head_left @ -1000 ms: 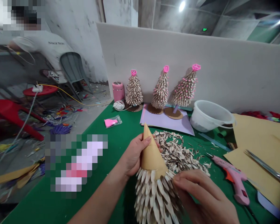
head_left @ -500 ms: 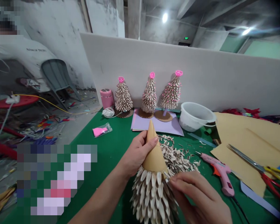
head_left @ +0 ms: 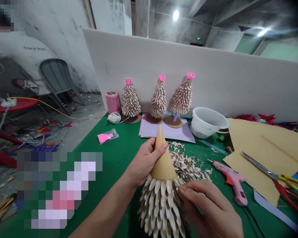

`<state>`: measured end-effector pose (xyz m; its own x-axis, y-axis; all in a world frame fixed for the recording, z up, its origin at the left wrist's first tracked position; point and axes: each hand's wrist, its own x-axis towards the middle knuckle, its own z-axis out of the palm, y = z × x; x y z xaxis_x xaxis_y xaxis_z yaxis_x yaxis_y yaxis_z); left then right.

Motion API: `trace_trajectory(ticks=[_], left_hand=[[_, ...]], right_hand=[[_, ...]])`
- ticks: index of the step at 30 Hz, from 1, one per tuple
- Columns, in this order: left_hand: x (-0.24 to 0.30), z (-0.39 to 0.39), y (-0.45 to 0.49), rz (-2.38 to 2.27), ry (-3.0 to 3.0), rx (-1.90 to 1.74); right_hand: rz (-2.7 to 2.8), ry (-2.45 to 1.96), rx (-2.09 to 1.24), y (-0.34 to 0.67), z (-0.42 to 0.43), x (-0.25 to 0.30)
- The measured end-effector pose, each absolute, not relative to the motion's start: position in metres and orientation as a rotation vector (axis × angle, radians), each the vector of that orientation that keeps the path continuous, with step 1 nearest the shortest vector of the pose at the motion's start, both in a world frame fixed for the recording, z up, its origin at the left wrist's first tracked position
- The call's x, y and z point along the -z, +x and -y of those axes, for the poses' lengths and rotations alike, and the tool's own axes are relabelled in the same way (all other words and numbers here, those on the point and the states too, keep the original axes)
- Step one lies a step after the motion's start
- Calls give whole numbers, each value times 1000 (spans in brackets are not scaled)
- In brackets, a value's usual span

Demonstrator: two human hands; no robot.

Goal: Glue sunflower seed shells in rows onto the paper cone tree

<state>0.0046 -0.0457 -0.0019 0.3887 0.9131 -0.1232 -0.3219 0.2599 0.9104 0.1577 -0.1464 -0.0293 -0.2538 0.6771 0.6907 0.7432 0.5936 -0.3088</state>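
My left hand (head_left: 144, 161) is wrapped round the bare upper part of a brown paper cone (head_left: 162, 162) whose lower half is covered in overlapping seed shells (head_left: 160, 205). My right hand (head_left: 208, 208) has its fingers pressed together against the shell rows on the cone's right side; whether a shell is between the fingertips I cannot make out. A loose pile of seed shells (head_left: 188, 163) lies on the green table (head_left: 119, 155) just behind the cone.
Three finished shell trees (head_left: 159, 99) with pink tops stand by a white partition (head_left: 213, 76). A white bowl (head_left: 208, 123), pink glue gun (head_left: 232, 181), scissors (head_left: 275, 180), brown paper (head_left: 265, 145), pink jar (head_left: 112, 101) and small pink bag (head_left: 107, 136) lie around. A person sits far left.
The view swung right then steadied. Both hands have stayed on the cone; my right fingers shifted slightly along the top shell row.
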Motion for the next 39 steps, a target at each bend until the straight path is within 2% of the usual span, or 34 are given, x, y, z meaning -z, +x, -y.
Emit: trace_trajectory(ticks=[10, 39], left_hand=[[2, 47, 5, -785, 950, -962], [0, 47, 3, -739, 933, -895]], right_hand=[[2090, -1118, 164, 157, 141, 25], [2113, -1014, -94, 157, 141, 19]])
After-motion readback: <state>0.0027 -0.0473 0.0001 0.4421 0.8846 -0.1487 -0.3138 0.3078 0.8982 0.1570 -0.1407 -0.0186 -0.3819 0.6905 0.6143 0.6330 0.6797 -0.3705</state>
